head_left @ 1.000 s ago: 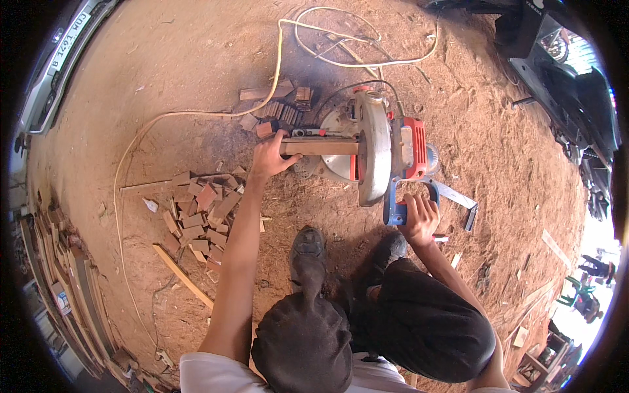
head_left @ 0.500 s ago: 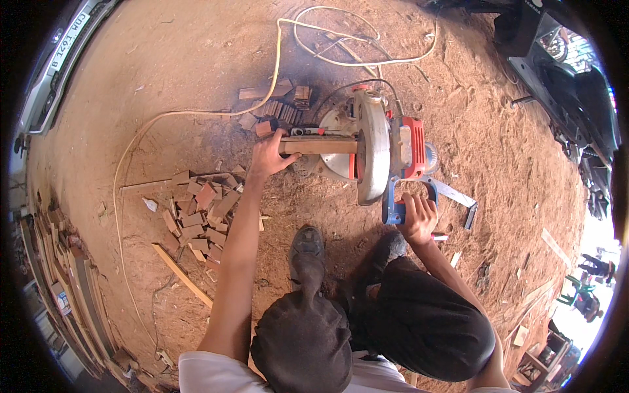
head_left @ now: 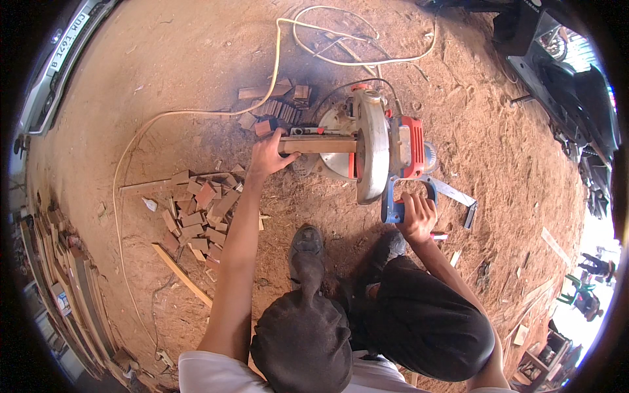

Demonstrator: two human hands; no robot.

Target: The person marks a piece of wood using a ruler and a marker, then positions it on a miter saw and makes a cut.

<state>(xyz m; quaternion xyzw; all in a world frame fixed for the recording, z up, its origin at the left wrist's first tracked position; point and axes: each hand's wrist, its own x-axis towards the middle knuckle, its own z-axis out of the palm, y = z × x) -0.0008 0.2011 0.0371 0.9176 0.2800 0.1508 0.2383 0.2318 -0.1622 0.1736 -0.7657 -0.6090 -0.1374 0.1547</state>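
Note:
A miter saw [head_left: 375,147] with a pale blade guard and a red motor housing stands on the dirt ground ahead of me. My right hand [head_left: 417,216] is wrapped round its blue D-shaped handle [head_left: 391,208]. A wooden strip [head_left: 321,145] lies across the saw's base along the fence, its right end running to the guard. Gripping the strip's left end is my left hand [head_left: 270,156], thumb on the near side and fingers over the far side. The guard hides the blade and the strip's right end.
Cut wood blocks [head_left: 203,219] lie heaped left of my feet; stacked pieces [head_left: 278,110] sit beyond my left hand. A yellowish cord [head_left: 196,112] loops over the ground. A metal square [head_left: 455,193] lies right of the saw. Long boards [head_left: 78,295] and a parked motorcycle [head_left: 563,98] flank the area.
Almost nothing differs. Both hands keep their grip and the saw stays lowered; the bluish dust haze near the stacked pieces has shifted slightly.

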